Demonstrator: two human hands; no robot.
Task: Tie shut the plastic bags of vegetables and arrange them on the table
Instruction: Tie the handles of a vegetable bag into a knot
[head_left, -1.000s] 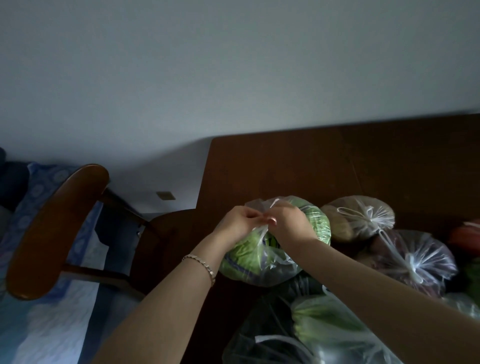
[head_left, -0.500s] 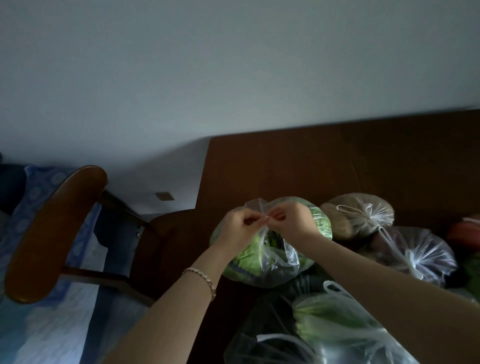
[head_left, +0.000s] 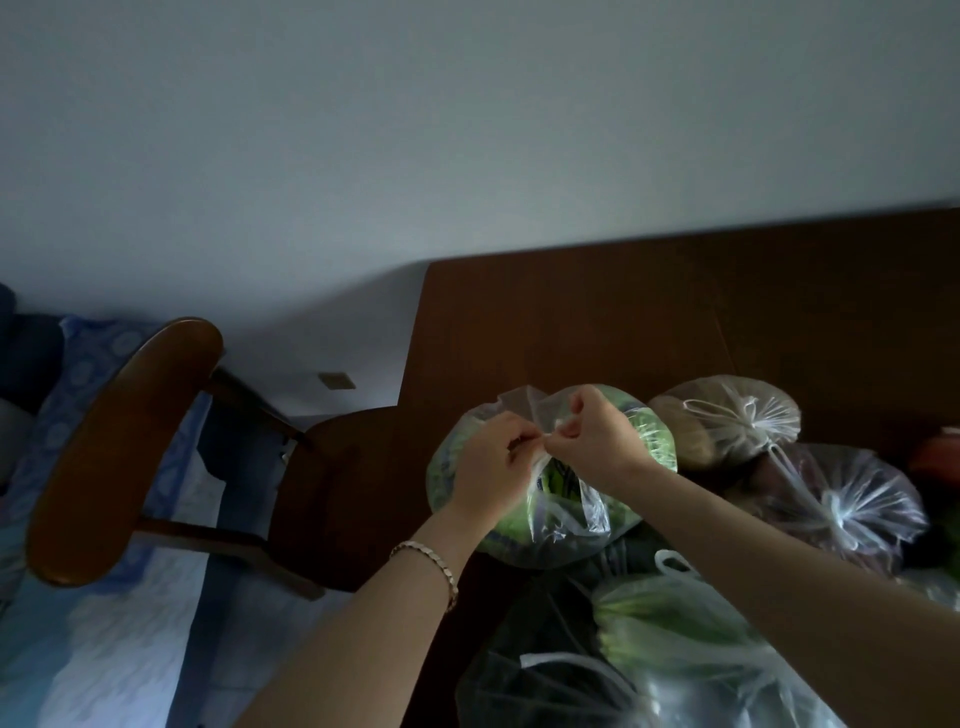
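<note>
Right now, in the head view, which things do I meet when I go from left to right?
Wooden chair → left hand → right hand, both pinching the green vegetable bag → tied brown bag → tied purple bag.

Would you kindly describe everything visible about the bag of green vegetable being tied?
The bag of green vegetable is thin clear plastic, rounded and full of pale green leaves. It sits on the brown table near its left edge. The left hand and right hand pinch its gathered handles together on top. Loose plastic folds hang below the hands.
</note>
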